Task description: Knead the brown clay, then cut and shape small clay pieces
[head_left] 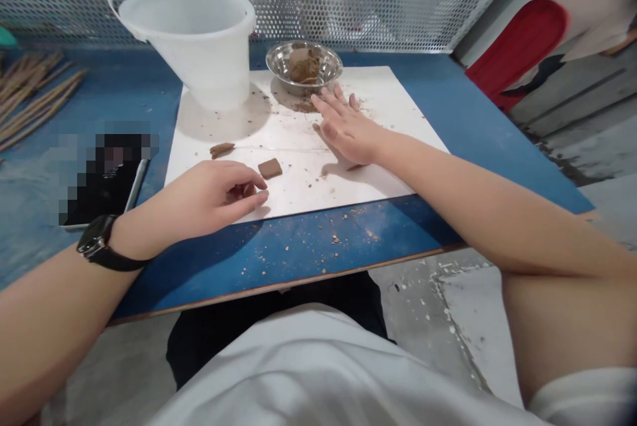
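Note:
My left hand point(226, 195) rests at the near left of the white board point(293, 197), fingers curled loosely with a gap between thumb and fingers and nothing held. Just beyond its fingertips lies a small brown clay square point(270, 168). A rough brown piece point(221, 150) sits further left. My right hand point(346, 124) is spread palm down over the board, its fingertips close to a metal bowl point(279, 70). Inside the bowl is a brown clay lump point(304, 64). What lies under my right palm is hidden; a bit of brown shows at its left edge.
A white bucket point(223, 74) stands at the board's back left. On the blue table point(507, 141) are a dark phone point(109, 180) and sticks point(40, 94) at left. Crumbs dot the near edge. Mesh rises behind; a red chair point(522, 48) and part of a person are at right.

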Motion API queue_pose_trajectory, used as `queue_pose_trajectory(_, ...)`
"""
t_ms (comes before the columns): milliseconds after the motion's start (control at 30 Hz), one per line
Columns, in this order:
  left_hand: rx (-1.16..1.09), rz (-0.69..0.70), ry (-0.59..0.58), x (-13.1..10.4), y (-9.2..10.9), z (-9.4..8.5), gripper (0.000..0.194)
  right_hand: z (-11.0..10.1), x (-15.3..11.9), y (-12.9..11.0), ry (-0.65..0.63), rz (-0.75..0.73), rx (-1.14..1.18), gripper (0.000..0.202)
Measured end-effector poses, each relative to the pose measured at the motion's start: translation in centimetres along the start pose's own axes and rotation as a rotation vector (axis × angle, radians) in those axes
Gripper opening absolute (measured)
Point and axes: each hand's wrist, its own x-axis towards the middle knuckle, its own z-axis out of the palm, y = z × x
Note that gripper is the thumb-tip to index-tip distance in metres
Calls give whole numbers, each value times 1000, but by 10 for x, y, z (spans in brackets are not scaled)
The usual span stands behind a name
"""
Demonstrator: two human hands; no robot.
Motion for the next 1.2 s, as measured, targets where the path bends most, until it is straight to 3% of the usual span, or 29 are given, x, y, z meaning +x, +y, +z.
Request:
queue_pose_trajectory(133, -1, -3, -9, 1, 0, 0, 37, 3, -6, -10, 12, -11, -45, 99)
queue_pose_trajectory(433, 1, 21, -4, 2, -1, 2, 35, 20, -96, -21, -1, -127, -2, 100)
queue_pose_trajectory(500, 8, 28, -8, 2, 0, 2, 34, 22, -92, -19, 5, -124, 4, 98)
queue_pose_trajectory(600, 9, 6, -17, 3, 1, 2, 34, 18, -60, -15, 5, -57, 20, 102)
queue_pose_trajectory(700, 9, -6, -20, 2, 0, 1, 34, 0, -28, -12, 93, -8, 98, 109)
queue_pose_trajectory(767, 12, -4, -23, 2, 0, 0, 35, -17, -23, -10, 123, -38, 149, 109)
queue_pose_trajectory(867, 16, -3, -23, 2, 0, -1, 36, -42, -41, -2, 116, -95, 110, 104)
queue_pose_trajectory(933, 11, 1, -24, 2, 0, -1, 35, -50, -60, 6, 82, -142, 58, 88)
queue_pose_trajectory(1067, 4, 2, -20, 2, 1, 0, 34, -42, -88, 20, 17, -262, 93, 66)
queue_pose_trajectory(1200, 16, -15, -20, 2, 0, 0, 35, -29, -92, 20, 84, -278, 174, 56)
